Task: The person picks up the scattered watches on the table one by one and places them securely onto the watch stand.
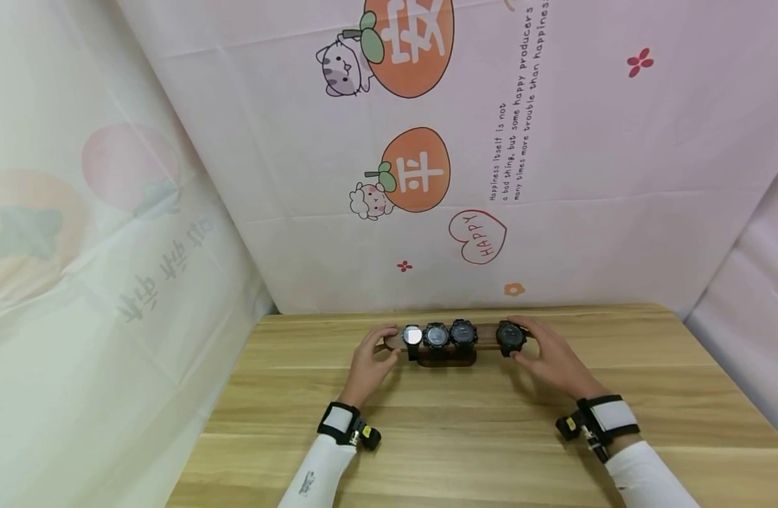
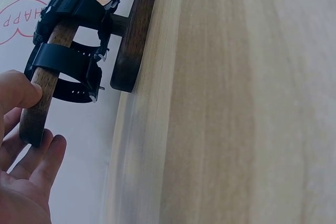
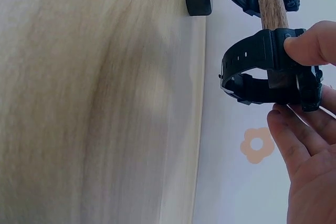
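Note:
A dark wooden watch stand (image 1: 488,334) stands near the back edge of the table, a horizontal bar over a small base (image 2: 134,40). My left hand (image 1: 371,360) holds the bar's left end, its thumb pressed on the wood in the left wrist view. Close by, a watch with a bright glare on its face (image 1: 412,334) hangs on the bar, then two more black watches (image 1: 436,336) side by side. At the right end, my right hand (image 1: 550,358) pinches a black watch (image 3: 257,66), thumb on its case. That watch's closed strap loops around the bar's end.
The wooden table (image 1: 427,437) spreads out in front of the stand. Behind it hangs a white printed cloth (image 1: 325,275), with more cloth on the left (image 1: 109,353) and right sides. Each wrist wears a strapped camera.

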`<state>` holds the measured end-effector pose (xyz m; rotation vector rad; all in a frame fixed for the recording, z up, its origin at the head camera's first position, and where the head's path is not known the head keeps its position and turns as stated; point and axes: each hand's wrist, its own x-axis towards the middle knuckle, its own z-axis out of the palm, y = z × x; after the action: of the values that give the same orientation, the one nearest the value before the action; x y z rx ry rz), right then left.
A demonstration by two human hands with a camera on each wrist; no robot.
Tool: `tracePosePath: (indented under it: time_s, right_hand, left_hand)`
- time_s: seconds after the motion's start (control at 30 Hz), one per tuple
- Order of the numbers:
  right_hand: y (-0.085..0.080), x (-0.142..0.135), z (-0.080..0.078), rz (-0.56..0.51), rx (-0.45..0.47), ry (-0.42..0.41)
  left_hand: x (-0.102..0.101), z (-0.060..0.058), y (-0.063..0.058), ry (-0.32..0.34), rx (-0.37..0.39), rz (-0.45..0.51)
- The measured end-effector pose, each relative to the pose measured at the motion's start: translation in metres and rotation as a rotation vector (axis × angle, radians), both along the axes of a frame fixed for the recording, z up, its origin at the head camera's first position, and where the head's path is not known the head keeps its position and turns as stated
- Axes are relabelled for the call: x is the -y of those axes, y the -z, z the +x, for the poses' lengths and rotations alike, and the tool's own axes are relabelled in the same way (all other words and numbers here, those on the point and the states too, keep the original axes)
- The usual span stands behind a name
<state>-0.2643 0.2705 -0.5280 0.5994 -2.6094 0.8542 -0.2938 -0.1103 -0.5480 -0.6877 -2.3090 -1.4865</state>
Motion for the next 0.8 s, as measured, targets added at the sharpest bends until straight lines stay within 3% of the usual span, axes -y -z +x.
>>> tracePosePath:
  time_s: [0.53, 0.8]
  right_hand:
    - [0.0011, 0.0034, -0.0031, 0.005, -0.015, -0.012]
    - [0.0029, 0.0073, -0.0048, -0.007, -0.036, -0.022]
  left_hand:
    - [-0.0001, -0.0017, 0.0019, 0.007, -0.039, 0.011]
    - [-0.0004, -0.0005, 0.0006, -0.004, -0.012, 0.0]
